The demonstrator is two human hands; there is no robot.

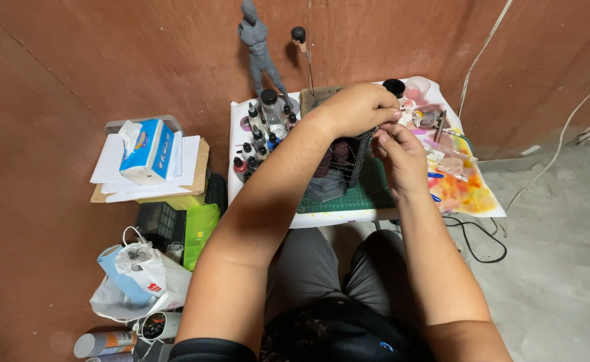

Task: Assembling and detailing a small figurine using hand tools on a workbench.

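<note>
Sitting close against a small desk [268, 213], the person is reaching both forearms forward over grey-trousered knees. The right hand [402, 157] is curling its fingers [383, 137] narrowly around a small part that is too tiny to make out, and the left hand [355, 107], just above and touching it, is pinching its fingers [392, 114] shut on the same small piece. Directly beneath the fingers a dark model [338, 167], draped with thin chains, is standing on a green cutting mat [348, 200]. To the right of the fingers a sheet stained with bright paint [466, 191] is lying on the desk, with blue-handled tools across it. To the left of the fingers a cluster of small dropper bottles [258, 147] is standing upright. Beyond the fingers, at the far edge, a grey figure [260, 47] is standing beside a small head on a thin rod [300, 37], against a reddish-brown wall. Well to the left of the fingers, off the desk, a tissue box [149, 151] is resting on a stack of papers, with a white plastic bag [141, 281] nearer on the floor.
</note>
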